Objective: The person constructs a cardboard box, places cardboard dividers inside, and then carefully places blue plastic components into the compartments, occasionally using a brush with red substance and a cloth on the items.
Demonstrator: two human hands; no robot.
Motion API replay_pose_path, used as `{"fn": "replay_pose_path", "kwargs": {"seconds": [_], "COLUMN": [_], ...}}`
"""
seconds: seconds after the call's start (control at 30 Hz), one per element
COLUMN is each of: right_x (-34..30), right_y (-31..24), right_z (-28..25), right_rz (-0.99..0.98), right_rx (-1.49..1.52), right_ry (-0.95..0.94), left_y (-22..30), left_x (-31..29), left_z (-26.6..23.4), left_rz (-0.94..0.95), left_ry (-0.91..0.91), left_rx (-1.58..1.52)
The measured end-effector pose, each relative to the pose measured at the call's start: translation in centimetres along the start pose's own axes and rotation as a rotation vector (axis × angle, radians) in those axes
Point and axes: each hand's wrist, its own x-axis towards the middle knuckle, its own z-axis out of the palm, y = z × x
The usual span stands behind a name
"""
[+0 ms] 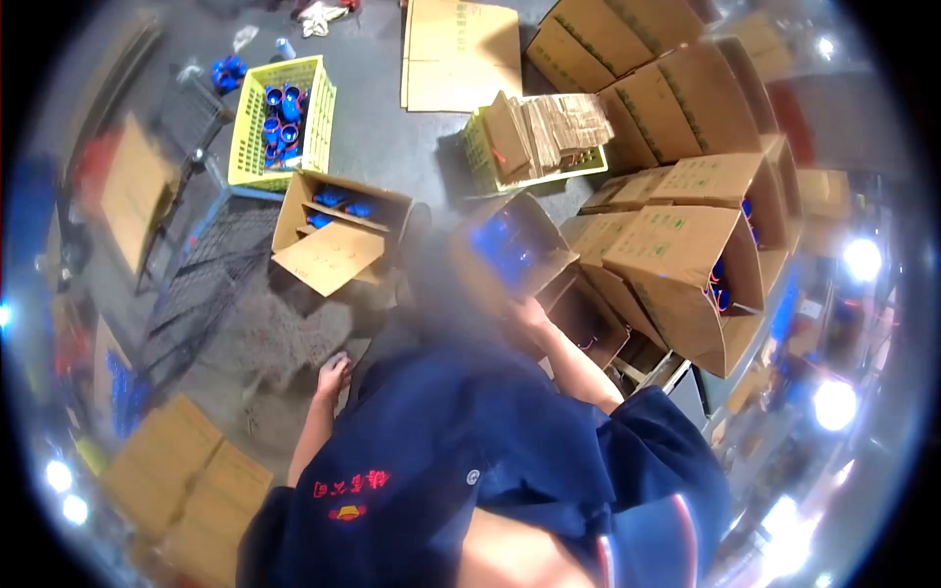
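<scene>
My right hand (529, 316) grips the near edge of an open cardboard box (551, 233). Blurred blue items (503, 250) show inside that box, too smeared to name. Low on the left hangs my left hand (334, 372), its fingers curled in and nothing visible in them. Ahead of it stands another open carton (387, 208), with cardboard dividers, a raised flap and several blue pieces inside.
A yellow crate (235, 147) holds several round blue pieces with reddish edges. Folded cardboard fills a second yellow crate (475, 157). Large cartons (667, 245) are stacked at right, some with blue pieces inside. A wire-mesh cart (201, 265) stands left; flat cardboard (461, 59) lies at the back.
</scene>
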Motion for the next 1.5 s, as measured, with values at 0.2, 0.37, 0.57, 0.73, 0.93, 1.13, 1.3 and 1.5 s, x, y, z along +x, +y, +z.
{"fn": "replay_pose_path", "kwargs": {"seconds": [0.2,0.37,0.57,0.73,0.93,1.13,1.3,1.5], "right_x": [8.1,16.6,26.5,32.3,40.0,44.1,46.1,47.1], "right_y": [0.1,-1.8,-12.9,-28.0,-30.9,-30.1,-31.3,-32.2], "right_z": [-6.4,-11.1,-18.6,-21.7,-18.0,-14.7,-13.8,-13.3], "right_rz": [0.131,0.365,-0.030,-0.141,-0.329,-0.329,-0.206,-0.119], "right_rx": [-0.005,0.112,-0.111,-0.148,-0.373,-0.532,-0.474,-0.422], "right_ry": [-0.027,-0.102,0.026,0.139,0.013,0.053,0.101,0.084], "left_y": [9.0,21.3,36.6,50.5,53.7,64.8,66.8,71.1], "left_x": [1.7,9.5,25.9,41.0,62.6,80.0,93.9,91.4], "left_z": [2.3,7.2,15.8,24.3,24.6,29.5,32.6,35.5], "left_rz": [-0.012,-0.016,0.250,0.132,0.321,0.347,0.516,0.413], "left_ry": [0.063,0.094,-0.088,-0.144,-0.018,0.044,0.195,-0.011], "left_rx": [0.049,-0.126,0.029,-0.120,0.358,0.529,0.252,-0.039]}}
